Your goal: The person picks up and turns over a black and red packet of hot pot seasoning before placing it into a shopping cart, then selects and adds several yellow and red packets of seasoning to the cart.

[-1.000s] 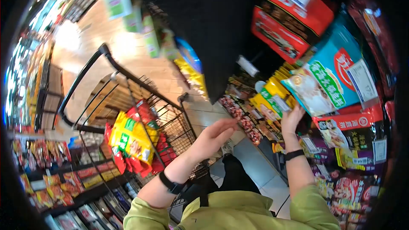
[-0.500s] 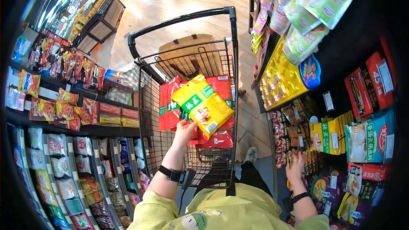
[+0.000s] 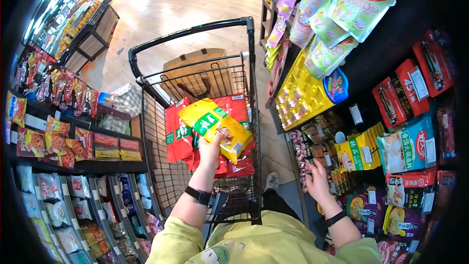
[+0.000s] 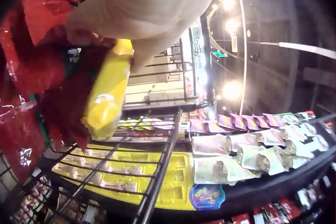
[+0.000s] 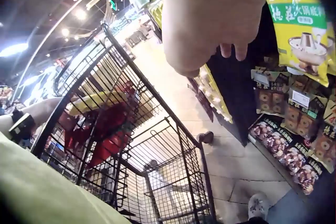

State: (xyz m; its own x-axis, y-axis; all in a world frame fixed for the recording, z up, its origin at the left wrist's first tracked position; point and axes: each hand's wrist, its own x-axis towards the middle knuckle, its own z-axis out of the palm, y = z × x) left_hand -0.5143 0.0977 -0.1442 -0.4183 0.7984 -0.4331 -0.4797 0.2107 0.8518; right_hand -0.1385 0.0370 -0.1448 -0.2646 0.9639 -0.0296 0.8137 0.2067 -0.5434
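In the head view, my left hand [image 3: 210, 152] reaches into the shopping cart [image 3: 251, 76] and grips the near edge of a yellow hot pot seasoning bag [image 3: 199, 111] with a green label. That bag lies slantwise on top of several red bags [image 3: 177, 139]. The left wrist view shows the yellow bag [image 4: 109, 95] coming out from under the hand, with red packaging beside it. My right hand [image 3: 318, 182] hangs beside the shelf on the right, fingers loosely bent and holding nothing. Similar yellow bags [image 3: 348, 155] stand on that shelf, just beyond the right fingers.
A brown cardboard panel [image 3: 198, 68] sits at the cart's handle end. Shelves with teal bags [image 3: 398, 151], red bags [image 3: 388, 102] and hanging green pouches [image 3: 361, 7] line the right side. Left are snack packs [image 3: 61, 139] and divided bins [image 3: 80, 203]. A shoe [image 3: 272, 181] shows beside the cart.
The view has swung from the right shelf toward the cart. My left hand has moved onto the yellow bag in the cart. My right hand has drawn back from the yellow bags on the shelf.
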